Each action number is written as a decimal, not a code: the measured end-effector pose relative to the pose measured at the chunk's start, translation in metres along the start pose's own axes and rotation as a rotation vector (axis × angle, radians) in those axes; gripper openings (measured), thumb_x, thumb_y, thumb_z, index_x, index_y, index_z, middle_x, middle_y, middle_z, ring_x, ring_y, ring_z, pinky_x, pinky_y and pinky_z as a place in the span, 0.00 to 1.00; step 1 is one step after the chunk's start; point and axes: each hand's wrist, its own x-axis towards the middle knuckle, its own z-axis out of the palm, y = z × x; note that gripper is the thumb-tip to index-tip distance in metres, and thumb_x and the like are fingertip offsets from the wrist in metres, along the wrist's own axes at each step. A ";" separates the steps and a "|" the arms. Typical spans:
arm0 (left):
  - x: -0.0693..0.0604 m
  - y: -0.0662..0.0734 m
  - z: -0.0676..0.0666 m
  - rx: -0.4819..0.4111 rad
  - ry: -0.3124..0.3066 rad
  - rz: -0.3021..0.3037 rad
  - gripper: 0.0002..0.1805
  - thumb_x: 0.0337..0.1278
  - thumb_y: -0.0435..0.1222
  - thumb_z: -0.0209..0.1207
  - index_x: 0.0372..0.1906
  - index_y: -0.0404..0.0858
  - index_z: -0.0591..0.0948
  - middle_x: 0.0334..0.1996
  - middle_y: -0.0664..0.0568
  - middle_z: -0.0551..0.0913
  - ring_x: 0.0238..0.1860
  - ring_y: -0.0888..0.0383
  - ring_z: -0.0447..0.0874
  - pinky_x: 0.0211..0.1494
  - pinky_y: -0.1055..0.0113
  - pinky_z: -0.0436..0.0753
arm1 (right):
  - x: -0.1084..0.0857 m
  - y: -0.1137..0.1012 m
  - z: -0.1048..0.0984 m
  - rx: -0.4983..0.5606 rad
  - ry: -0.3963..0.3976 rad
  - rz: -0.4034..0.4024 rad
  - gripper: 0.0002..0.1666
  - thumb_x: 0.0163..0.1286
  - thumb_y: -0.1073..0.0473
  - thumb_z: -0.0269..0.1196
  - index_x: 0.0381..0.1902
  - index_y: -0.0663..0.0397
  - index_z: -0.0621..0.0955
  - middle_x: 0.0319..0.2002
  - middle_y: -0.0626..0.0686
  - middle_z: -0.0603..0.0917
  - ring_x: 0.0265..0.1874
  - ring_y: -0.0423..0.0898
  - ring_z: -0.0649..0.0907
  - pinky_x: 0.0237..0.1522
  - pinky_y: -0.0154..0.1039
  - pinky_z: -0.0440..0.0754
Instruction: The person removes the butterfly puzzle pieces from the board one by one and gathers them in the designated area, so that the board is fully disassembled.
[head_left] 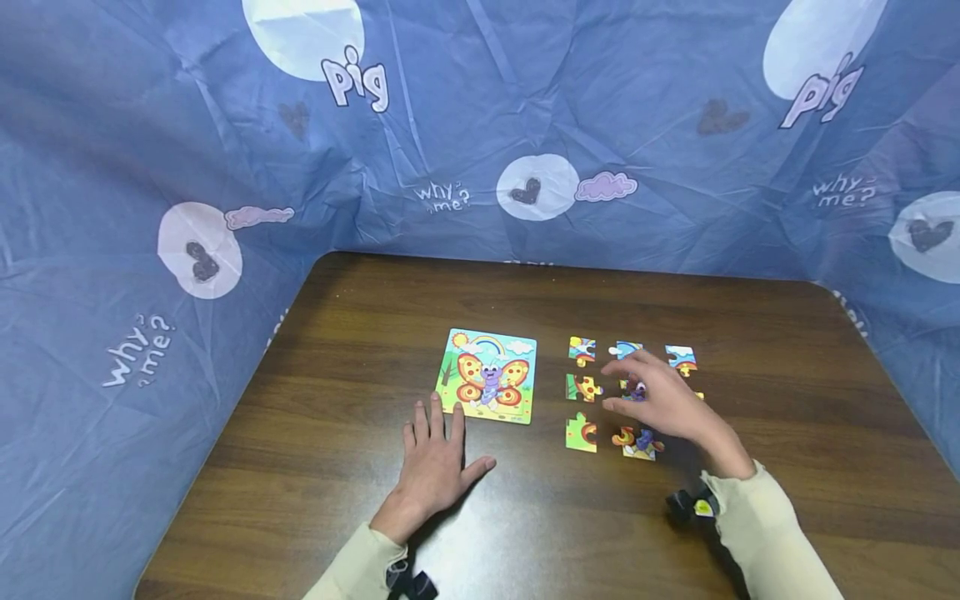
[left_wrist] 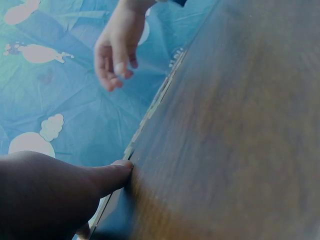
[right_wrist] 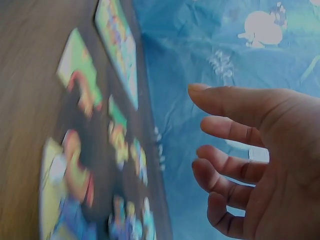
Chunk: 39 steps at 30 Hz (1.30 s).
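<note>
My left hand (head_left: 431,467) lies flat on the table with fingers spread, its fingertips at the lower left edge of a square butterfly puzzle board (head_left: 487,377). Above the loose puzzle pieces hovers my right hand (head_left: 663,400), fingers bent and apart, nothing between them. In the right wrist view, a gap separates the right hand (right_wrist: 270,150) from the green corner piece (right_wrist: 80,65). The pieces lie in spaced rows: a sun piece (head_left: 582,350), a cloud piece (head_left: 681,358), a butterfly body piece (head_left: 639,444) and several others. My right hand partly hides the middle ones.
The brown wooden table (head_left: 337,350) carries the board and pieces. A blue printed cloth (head_left: 450,108) hangs behind the table and at its sides. Small black devices (head_left: 686,506) sit at both wrists.
</note>
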 end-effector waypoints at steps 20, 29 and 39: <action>0.001 0.001 -0.002 -0.017 -0.020 -0.008 0.52 0.59 0.65 0.57 0.75 0.31 0.62 0.75 0.23 0.53 0.75 0.23 0.51 0.73 0.30 0.59 | 0.067 -0.063 0.042 0.121 -0.129 -0.002 0.29 0.62 0.55 0.72 0.59 0.58 0.80 0.49 0.61 0.80 0.34 0.48 0.79 0.36 0.38 0.75; 0.001 0.001 -0.002 -0.012 -0.034 -0.016 0.52 0.59 0.65 0.56 0.75 0.31 0.62 0.76 0.23 0.53 0.76 0.23 0.50 0.73 0.30 0.59 | 0.076 -0.075 0.066 0.119 -0.198 0.019 0.30 0.63 0.53 0.71 0.61 0.56 0.79 0.55 0.60 0.79 0.37 0.48 0.81 0.38 0.40 0.77; 0.001 0.001 -0.002 -0.005 -0.007 -0.006 0.52 0.58 0.65 0.57 0.74 0.31 0.63 0.75 0.23 0.55 0.75 0.23 0.52 0.72 0.31 0.60 | 0.075 -0.072 0.084 0.093 -0.212 0.049 0.32 0.60 0.54 0.74 0.61 0.55 0.78 0.53 0.58 0.80 0.50 0.52 0.82 0.50 0.49 0.81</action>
